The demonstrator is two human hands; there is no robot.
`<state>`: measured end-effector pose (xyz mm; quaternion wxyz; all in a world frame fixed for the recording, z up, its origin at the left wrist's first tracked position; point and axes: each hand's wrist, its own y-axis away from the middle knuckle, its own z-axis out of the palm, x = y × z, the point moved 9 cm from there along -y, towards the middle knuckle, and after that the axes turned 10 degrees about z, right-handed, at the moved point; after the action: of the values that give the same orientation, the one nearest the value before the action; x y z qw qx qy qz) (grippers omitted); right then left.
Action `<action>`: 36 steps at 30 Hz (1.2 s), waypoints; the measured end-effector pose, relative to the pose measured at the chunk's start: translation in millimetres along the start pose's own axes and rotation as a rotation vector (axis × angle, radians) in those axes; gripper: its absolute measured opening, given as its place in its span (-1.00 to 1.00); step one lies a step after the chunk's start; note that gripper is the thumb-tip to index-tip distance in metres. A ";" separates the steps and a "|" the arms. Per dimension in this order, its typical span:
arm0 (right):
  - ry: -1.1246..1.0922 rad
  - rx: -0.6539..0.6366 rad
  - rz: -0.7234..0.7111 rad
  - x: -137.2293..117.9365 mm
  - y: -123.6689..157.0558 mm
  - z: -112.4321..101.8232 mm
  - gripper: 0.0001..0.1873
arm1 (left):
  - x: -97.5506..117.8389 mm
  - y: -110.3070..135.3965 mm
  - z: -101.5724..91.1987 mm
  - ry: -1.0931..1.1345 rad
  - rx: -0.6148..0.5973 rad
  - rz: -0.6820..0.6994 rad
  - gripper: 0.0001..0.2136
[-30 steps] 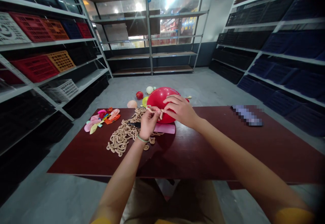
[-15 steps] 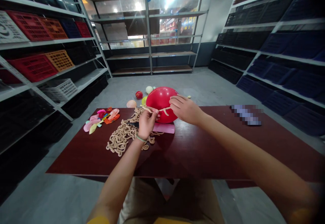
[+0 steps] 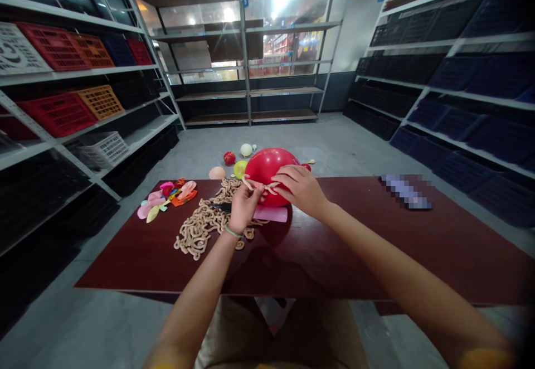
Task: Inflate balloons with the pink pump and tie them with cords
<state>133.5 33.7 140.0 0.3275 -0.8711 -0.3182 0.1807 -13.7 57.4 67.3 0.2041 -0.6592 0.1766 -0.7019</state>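
An inflated red balloon (image 3: 264, 168) rests on the dark red table (image 3: 334, 246) in front of me. My left hand (image 3: 243, 206) is closed in a pinch on a beige cord (image 3: 256, 185) at the balloon's near side. My right hand (image 3: 300, 189) lies against the balloon's right side, its fingers curled on the same cord. A heap of beige cord (image 3: 200, 225) lies on the table left of my left hand. A pink comb-like object (image 3: 271, 213) lies under the balloon.
Flat uninflated balloons (image 3: 166, 197) in several colours lie at the table's far left. Small inflated balloons (image 3: 234, 160) sit on the floor beyond. A blurred object (image 3: 404, 190) lies at the far right. Shelving racks with crates (image 3: 62, 110) line both sides.
My hands drew apart with the cord stretched between them, then came back together at the balloon's near side. The balloon stayed in place.
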 end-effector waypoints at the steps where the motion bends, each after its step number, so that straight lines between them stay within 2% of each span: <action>1: 0.014 0.002 -0.007 -0.9 -0.3 1.2 -0.80 | -0.8 0.3 0.2 -0.002 -0.008 0.000 -0.75; 5: 0.110 0.025 -0.052 -4.3 -2.1 1.2 -0.76 | -2.7 3.0 0.1 -0.111 -0.058 0.006 -0.74; 12: 0.269 -0.007 -0.160 -0.6 2.0 8.2 -0.72 | 19.2 2.2 -1.4 -0.635 -0.136 0.171 -0.85; 14: 0.259 -0.007 -0.144 4.3 4.7 10.1 -0.72 | 22.3 0.6 1.8 -0.697 -0.152 0.217 -0.85; 17: 0.177 0.013 -0.047 14.2 8.4 10.6 -0.72 | 18.5 -2.3 4.9 -0.677 -0.141 0.228 -0.85; 20: 0.002 0.065 0.120 28.6 15.6 12.9 -0.74 | 9.6 -4.8 4.5 -0.572 -0.093 0.201 -0.83; 22: -0.170 0.145 0.289 45.9 25.3 17.3 -0.73 | 3.5 -5.5 3.9 -0.491 -0.067 0.195 -0.81; 25: -0.550 0.291 0.650 84.8 49.8 35.5 -0.41 | -10.0 -4.6 2.9 -0.364 -0.051 0.168 -0.79; 27: -0.882 0.266 0.847 100.5 61.7 61.2 -0.15 | -23.5 -3.2 5.1 -0.286 -0.082 0.129 -0.78; 28: -1.046 0.235 0.899 101.8 63.0 72.3 -0.05 | -30.8 -2.5 7.2 -0.256 -0.108 0.108 -0.77; 29: -1.190 0.208 0.916 99.8 61.1 79.5 0.02 | -37.9 -1.9 9.3 -0.237 -0.132 0.089 -0.76; 31: -1.383 0.214 0.878 93.2 51.0 80.5 0.12 | -49.9 -2.4 13.0 -0.226 -0.163 0.063 -0.74; 33: -1.446 0.299 0.822 90.6 39.4 71.5 0.22 | -57.9 -5.1 18.3 -0.234 -0.202 0.049 -0.72; 36: -1.427 0.422 0.787 93.2 25.3 62.5 0.29 | -59.4 -12.6 29.1 -0.266 -0.289 0.060 -0.73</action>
<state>180.1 110.2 67.7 0.1171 -0.5157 -0.0816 0.8448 17.4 99.6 25.1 0.1497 -0.7628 0.2667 -0.5697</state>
